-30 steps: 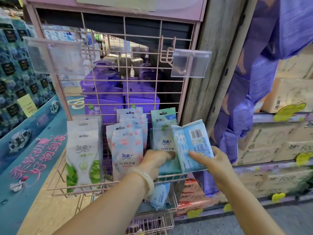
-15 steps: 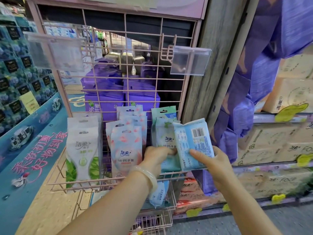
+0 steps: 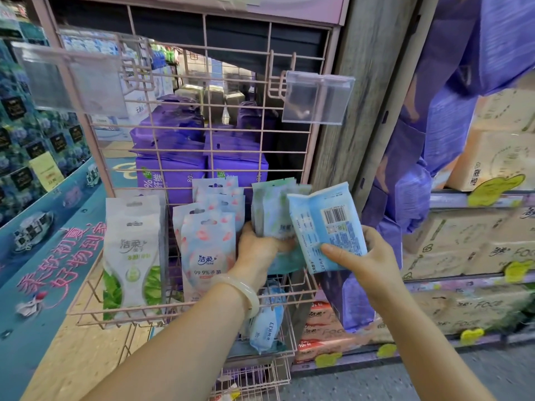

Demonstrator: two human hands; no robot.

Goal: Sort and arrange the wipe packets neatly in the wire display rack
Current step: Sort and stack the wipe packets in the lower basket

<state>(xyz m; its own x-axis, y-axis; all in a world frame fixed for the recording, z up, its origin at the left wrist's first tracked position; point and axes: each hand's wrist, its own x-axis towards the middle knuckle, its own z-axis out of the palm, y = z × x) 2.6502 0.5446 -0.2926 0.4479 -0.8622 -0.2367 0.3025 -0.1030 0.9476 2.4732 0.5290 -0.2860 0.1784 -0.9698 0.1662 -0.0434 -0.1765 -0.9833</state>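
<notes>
A pink wire display rack [image 3: 86,312] holds upright wipe packets: white-and-green ones [image 3: 133,256] on the left, pink-patterned ones [image 3: 207,250] in the middle, teal ones [image 3: 270,209] on the right. My left hand [image 3: 257,250] grips the teal packets from the front inside the basket. My right hand [image 3: 359,256] holds a light blue packet [image 3: 324,224] by its lower edge, barcode side toward me, just right of the teal stack and tilted. A blue packet [image 3: 267,319] lies in the lower basket.
Clear plastic tag holders [image 3: 317,96] stick out from the rack's upper hooks. A wooden post [image 3: 373,82] stands right of the rack. Purple packs [image 3: 405,198] and cardboard boxes [image 3: 477,256] fill shelves on the right. A blue display [image 3: 43,241] lies to the left.
My left hand has closed round the teal packets and drawn them up and forward. The right hand with the blue packet has stayed beside them, shifting slightly.
</notes>
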